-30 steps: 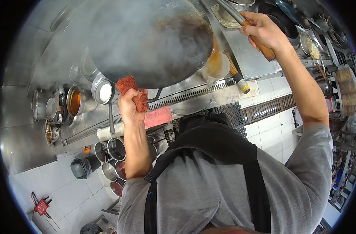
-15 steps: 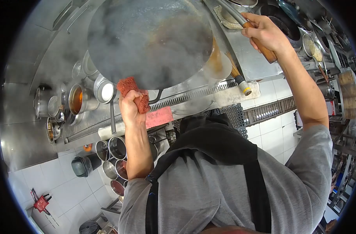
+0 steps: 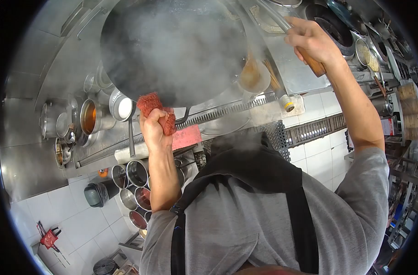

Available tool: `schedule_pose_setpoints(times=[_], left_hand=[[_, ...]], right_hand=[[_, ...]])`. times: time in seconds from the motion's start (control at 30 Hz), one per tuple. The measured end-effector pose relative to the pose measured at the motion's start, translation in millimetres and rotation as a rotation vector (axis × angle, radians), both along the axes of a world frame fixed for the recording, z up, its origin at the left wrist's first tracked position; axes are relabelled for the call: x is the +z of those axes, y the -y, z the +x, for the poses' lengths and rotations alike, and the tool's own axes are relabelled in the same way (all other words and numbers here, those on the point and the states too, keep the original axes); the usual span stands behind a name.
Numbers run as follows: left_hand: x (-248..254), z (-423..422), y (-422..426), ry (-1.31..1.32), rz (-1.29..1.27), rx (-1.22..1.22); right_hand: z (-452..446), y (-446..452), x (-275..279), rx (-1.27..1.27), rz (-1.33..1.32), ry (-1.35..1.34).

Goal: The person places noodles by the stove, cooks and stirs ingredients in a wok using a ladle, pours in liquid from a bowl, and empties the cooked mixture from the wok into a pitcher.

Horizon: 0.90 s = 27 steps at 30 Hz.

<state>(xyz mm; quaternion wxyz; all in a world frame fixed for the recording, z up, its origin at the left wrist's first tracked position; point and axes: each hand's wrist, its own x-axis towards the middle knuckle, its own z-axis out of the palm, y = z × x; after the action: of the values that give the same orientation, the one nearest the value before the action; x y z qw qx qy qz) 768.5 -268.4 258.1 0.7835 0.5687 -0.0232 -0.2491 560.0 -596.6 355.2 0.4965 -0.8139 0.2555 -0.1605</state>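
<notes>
A large dark wok (image 3: 172, 50) fills the upper middle of the head view, its inside veiled by thick steam. My left hand (image 3: 156, 126) is closed around a folded red cloth (image 3: 149, 103) at the wok's near-left rim. What part of the wok lies under the cloth is hidden. At the upper right, my right hand (image 3: 313, 43) grips the wooden handle (image 3: 315, 66) of a long utensil with a metal shaft (image 3: 274, 14). Its far end cannot be made out.
Left of the wok stand a pot of amber liquid (image 3: 88, 116) and a container with white contents (image 3: 123, 107). A pale bowl with brown contents (image 3: 254, 77) and a bamboo brush (image 3: 282, 95) lie right of it. A pink cloth (image 3: 186, 136) rests on the counter edge, near several pots below.
Steam over the wok has thickened and now hides the brown patch seen inside before. The wok has shifted slightly left. Both hands keep their grips almost in place.
</notes>
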Motion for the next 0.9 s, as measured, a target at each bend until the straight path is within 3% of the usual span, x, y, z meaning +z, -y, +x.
schedule_pose_setpoints(times=[0.9], left_hand=[[-13, -26, 17, 0.213, 0.001, 0.028]], right_hand=[[-35, -5, -24, -0.092, 0.115, 0.062]])
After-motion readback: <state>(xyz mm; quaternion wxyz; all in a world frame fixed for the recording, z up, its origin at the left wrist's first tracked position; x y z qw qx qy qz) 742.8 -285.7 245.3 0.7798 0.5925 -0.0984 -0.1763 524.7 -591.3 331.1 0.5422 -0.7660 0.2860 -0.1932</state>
